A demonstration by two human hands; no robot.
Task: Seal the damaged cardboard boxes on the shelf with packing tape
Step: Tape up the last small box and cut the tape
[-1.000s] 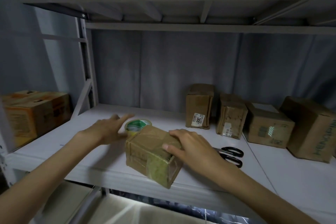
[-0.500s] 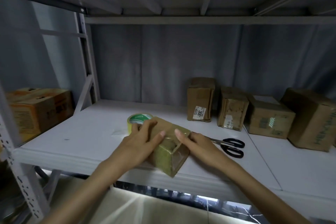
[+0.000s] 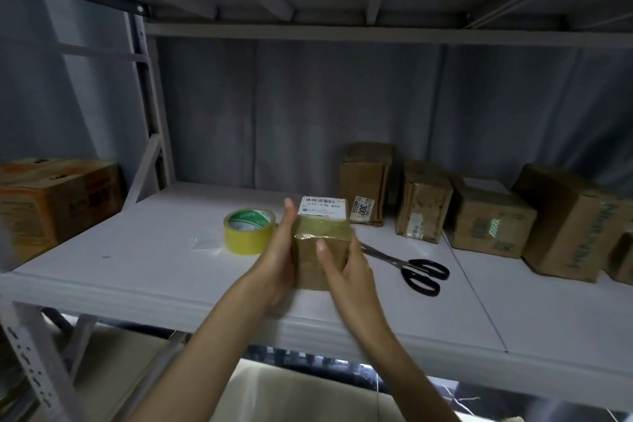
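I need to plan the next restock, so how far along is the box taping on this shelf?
Done, it seems: the small box already carries glossy tape across its top edge. In hand: the left hand and right hand hold it upright between them. Left: four boxes wait at the back; whether they are taped is unclear. The tape roll and scissors lie idle.

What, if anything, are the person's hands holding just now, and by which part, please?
Both hold the small brown tape-wrapped cardboard box: the left hand lies flat against its left side, and the right hand grips its front and right side.
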